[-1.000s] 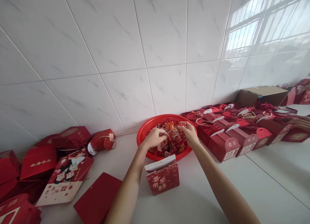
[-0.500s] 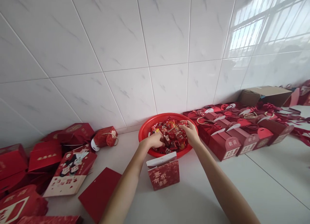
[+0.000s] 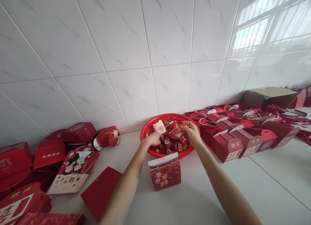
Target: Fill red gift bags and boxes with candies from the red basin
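Note:
Both hands are in a red plastic basket (image 3: 145,129) of red-wrapped sweets (image 3: 173,132) by the wall. My left hand (image 3: 153,140) is closed at the basket's left side, its fingertips down among the sweets; what it holds is hidden. A pale pink and white packet (image 3: 159,127) lies just above it. On the right side, my right hand (image 3: 192,133) pinches a small red packet (image 3: 185,124). In front of the basket stands a small red box (image 3: 165,175) with its white-edged top open.
Rows of red gift boxes (image 3: 227,148) stand to the right, with a cardboard carton (image 3: 272,93) behind. Red boxes (image 3: 50,155), a printed bag (image 3: 73,170) and a flat red card (image 3: 100,191) lie at left. A tiled wall (image 3: 128,95) rises behind.
The pale pink and white packet now shows on top of the sweets beside my left hand. My left hand has shifted slightly; my right hand keeps its pinch. The view has moved slightly.

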